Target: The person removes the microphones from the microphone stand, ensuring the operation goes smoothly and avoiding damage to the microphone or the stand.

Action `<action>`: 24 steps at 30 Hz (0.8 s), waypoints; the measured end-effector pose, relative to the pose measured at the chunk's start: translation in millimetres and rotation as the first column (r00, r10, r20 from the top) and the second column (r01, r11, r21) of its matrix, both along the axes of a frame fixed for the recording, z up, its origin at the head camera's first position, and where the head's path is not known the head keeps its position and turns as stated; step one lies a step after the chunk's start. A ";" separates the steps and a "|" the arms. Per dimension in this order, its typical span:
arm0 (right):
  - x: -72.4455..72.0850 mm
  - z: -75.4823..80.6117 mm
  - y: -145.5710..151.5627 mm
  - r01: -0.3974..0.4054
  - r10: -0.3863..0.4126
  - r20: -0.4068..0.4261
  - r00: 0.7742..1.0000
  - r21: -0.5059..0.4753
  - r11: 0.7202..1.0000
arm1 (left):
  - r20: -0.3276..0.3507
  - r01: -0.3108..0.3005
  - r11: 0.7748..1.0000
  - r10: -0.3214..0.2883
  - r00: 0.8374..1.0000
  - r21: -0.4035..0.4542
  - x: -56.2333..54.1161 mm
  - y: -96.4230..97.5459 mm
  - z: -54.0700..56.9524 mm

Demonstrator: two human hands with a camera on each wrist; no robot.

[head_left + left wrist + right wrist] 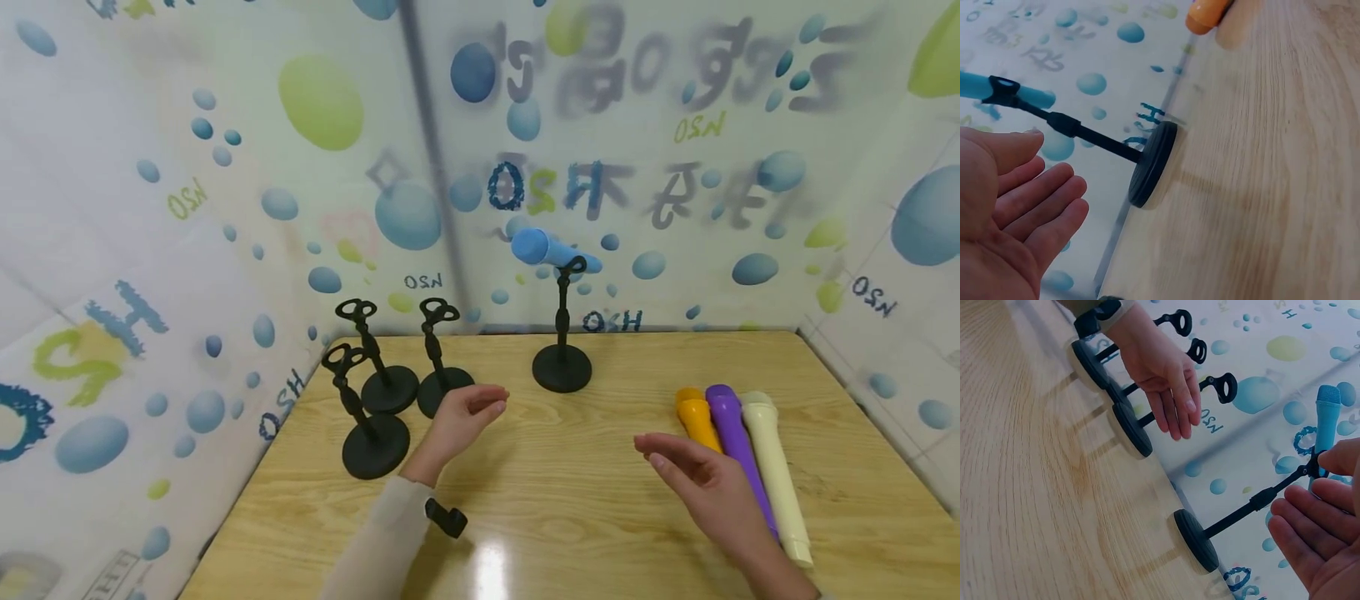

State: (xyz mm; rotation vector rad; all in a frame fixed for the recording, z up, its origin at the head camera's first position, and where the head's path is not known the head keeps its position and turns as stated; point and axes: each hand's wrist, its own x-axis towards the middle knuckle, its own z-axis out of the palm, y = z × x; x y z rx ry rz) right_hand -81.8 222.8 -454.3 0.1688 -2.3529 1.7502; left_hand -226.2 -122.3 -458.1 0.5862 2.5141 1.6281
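A blue microphone (551, 248) lies tilted in the clip of a black microphone stand (562, 367) at the back of the table. My left hand (463, 421) hovers left of that stand, fingers loosely extended around nothing. Beside it are three more black stands with bare clips: a front one (375, 446), a back one (388, 387) and a right one (442, 385), partly behind the hand. My right hand (708, 483), relaxed and holding nothing, is over the right side, overlapping an orange microphone (696, 417) and a purple microphone (735, 442). Next to these lies a cream microphone (772, 467).
The wooden table (570, 500) meets a patterned wall covering (645, 217) at its back edge. More of this covering rises at left and right. A small black device (446, 518) is strapped to the left wrist.
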 end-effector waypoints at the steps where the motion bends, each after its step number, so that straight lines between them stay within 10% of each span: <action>1: 0.5 0.3 -0.1 -0.001 0.001 0.001 1.000 -0.004 1.000 | -0.003 0.001 1.000 -0.001 1.000 -0.004 -2.7 4.1 -0.7; 24: 8.2 -0.9 -1.2 -0.023 0.022 -0.059 0.998 -0.010 1.000 | 0.064 -0.040 0.999 0.038 0.997 0.030 -51.9 69.2 -10.9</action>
